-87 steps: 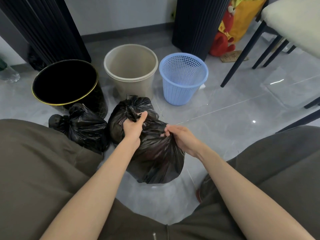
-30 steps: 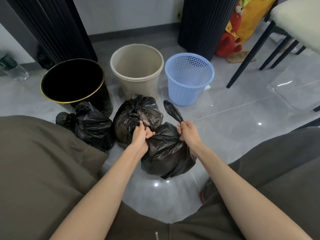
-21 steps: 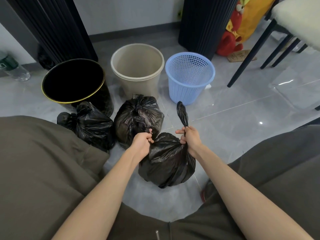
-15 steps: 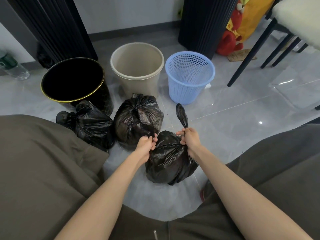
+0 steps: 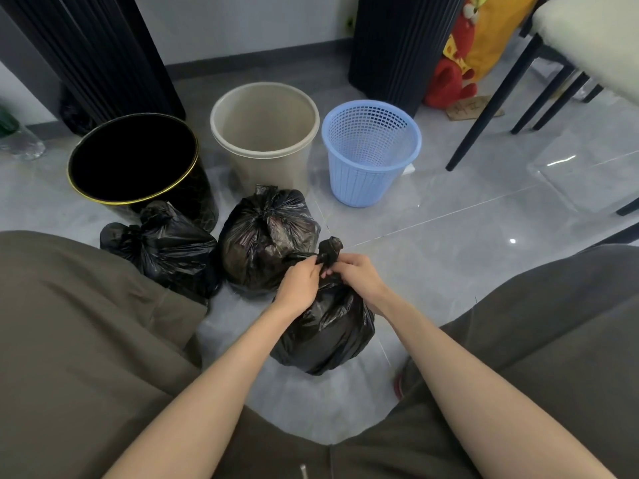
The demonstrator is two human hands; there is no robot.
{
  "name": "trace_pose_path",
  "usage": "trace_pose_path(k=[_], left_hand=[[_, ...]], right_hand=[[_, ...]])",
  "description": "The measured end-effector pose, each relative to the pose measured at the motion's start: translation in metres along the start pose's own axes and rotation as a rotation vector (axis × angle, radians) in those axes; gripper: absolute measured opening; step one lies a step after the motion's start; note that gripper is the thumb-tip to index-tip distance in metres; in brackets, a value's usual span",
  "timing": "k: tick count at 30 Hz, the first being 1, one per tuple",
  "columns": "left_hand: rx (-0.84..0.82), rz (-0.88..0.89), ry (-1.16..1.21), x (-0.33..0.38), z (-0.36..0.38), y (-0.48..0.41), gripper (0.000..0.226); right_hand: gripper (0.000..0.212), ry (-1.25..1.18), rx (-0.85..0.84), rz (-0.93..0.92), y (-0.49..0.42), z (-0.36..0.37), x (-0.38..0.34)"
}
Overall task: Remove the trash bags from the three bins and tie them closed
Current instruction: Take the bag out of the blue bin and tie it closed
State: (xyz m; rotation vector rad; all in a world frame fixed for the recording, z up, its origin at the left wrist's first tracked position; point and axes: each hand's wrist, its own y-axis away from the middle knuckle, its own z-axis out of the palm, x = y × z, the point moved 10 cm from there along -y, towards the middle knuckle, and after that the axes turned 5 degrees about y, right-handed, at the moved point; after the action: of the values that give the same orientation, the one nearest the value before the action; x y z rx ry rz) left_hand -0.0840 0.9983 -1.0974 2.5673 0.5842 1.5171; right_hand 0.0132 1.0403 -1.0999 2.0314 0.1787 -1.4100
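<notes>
Three bins stand in a row on the grey floor: a black bin with a gold rim (image 5: 103, 198), a beige bin (image 5: 304, 143) and a blue mesh basket (image 5: 366, 181). None of them has a bag in it. Two tied black bags lie in front of them, one at the left (image 5: 169, 250) and one in the middle (image 5: 266, 236). The third black bag (image 5: 325, 333) sits between my knees. My left hand (image 5: 297, 281) and my right hand (image 5: 356, 276) meet at its neck, both pinching the twisted plastic, with a short black end sticking up between them.
My two knees in olive trousers fill the lower left and lower right. Black chair legs (image 5: 491, 108) stand at the right, a dark ribbed column (image 5: 397, 46) behind the blue basket, a red and yellow toy (image 5: 456, 74) beside it, and a plastic bottle (image 5: 17, 143) at the far left.
My hands have come together at the bag's neck. The long strip of plastic that my right hand held upright is now folded down to a short stub between both hands.
</notes>
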Motion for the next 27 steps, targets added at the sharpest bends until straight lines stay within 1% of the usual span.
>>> trace_pose_path(k=[4,5,6,8,10,12,14,17,19,21,22,24,27], left_hand=[[0.010,-0.009,-0.103,0.000,-0.005,0.000,0.023],[0.008,-0.003,-0.124,0.001,-0.005,0.000,0.024],[0.004,0.002,-0.133,0.003,-0.005,0.001,0.025],[-0.010,0.016,-0.144,0.006,-0.003,0.001,0.028],[-0.026,0.024,-0.151,0.007,-0.001,0.001,0.034],[-0.056,0.023,-0.124,0.009,0.001,0.002,0.035],[-0.102,0.039,-0.065,0.013,0.004,0.001,0.031],[-0.164,-0.036,0.049,0.002,0.004,-0.003,0.028],[-0.191,-0.089,0.110,-0.012,0.000,-0.005,0.029],[-0.204,-0.104,0.125,-0.021,-0.004,-0.004,0.016],[-0.209,-0.111,0.121,-0.023,-0.006,-0.005,0.007],[-0.199,-0.160,0.162,-0.031,-0.011,-0.005,0.018],[-0.160,-0.316,0.459,-0.041,-0.011,-0.002,0.027]], right_hand=[[0.007,-0.053,-0.098,0.020,0.008,0.007,-0.007],[0.010,-0.068,-0.099,0.024,0.009,0.007,-0.007],[0.018,-0.074,-0.083,0.026,0.008,0.006,-0.006],[0.031,-0.085,-0.017,0.030,0.007,0.001,-0.003],[0.037,-0.121,0.035,0.049,0.007,-0.004,-0.001],[0.040,-0.180,0.062,0.082,0.008,-0.006,0.001],[0.041,-0.255,0.076,0.139,0.008,-0.006,0.008],[0.037,-0.449,0.098,0.269,0.005,-0.008,0.025],[0.031,-0.572,0.064,0.312,0.002,-0.008,0.030],[0.026,-0.619,-0.005,0.314,0.001,-0.004,0.027],[0.027,-0.603,-0.038,0.302,0.001,-0.003,0.024],[0.031,-0.469,-0.097,0.251,0.004,-0.002,0.016],[0.036,-0.008,-0.135,0.113,0.009,-0.003,-0.002]])
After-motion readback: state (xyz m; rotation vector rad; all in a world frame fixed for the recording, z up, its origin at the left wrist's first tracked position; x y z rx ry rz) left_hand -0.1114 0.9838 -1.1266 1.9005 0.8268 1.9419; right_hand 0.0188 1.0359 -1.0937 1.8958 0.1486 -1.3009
